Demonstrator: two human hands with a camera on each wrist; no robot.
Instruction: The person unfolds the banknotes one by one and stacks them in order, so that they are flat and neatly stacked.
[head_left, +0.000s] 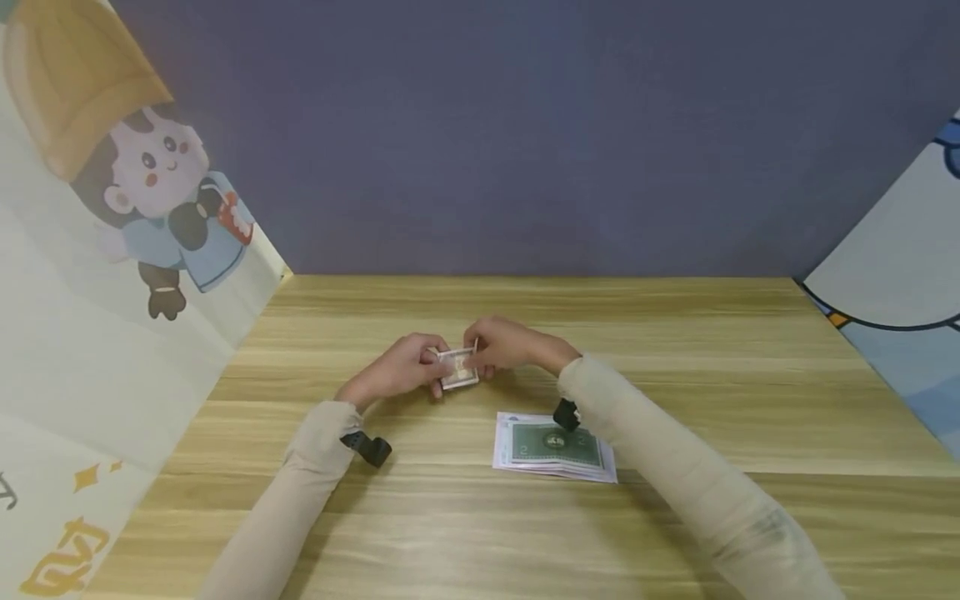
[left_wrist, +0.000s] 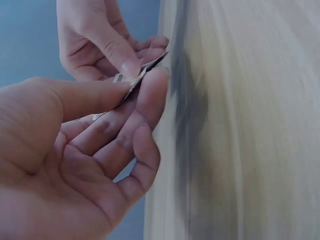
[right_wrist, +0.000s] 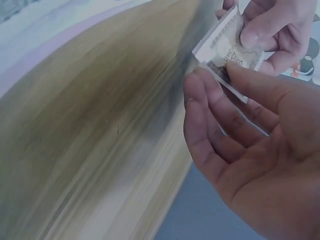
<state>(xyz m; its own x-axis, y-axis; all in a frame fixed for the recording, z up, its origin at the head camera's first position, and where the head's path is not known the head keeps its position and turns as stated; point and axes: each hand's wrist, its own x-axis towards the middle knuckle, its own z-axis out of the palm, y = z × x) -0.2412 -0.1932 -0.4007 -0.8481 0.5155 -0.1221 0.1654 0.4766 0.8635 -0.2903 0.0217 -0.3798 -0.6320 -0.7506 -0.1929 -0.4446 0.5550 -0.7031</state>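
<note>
A small folded banknote (head_left: 460, 377) with brownish print and a white border is held above the table between both hands. My left hand (head_left: 397, 368) pinches its left end between thumb and fingers. At the right end, my right hand (head_left: 512, 343) grips it the same way. In the right wrist view the banknote (right_wrist: 225, 42) shows a printed face and a fold that stands slightly apart. The left wrist view gives only the thin edge of the banknote (left_wrist: 155, 62), the fingers covering most of it.
A stack of banknotes (head_left: 555, 450), a green one marked 2 on top, lies on the wooden table (head_left: 420, 517) below my right forearm. A dark blue panel (head_left: 540, 150) rises behind the table. Cartoon-printed walls (head_left: 172, 242) flank it. Each wrist wears a black camera strap.
</note>
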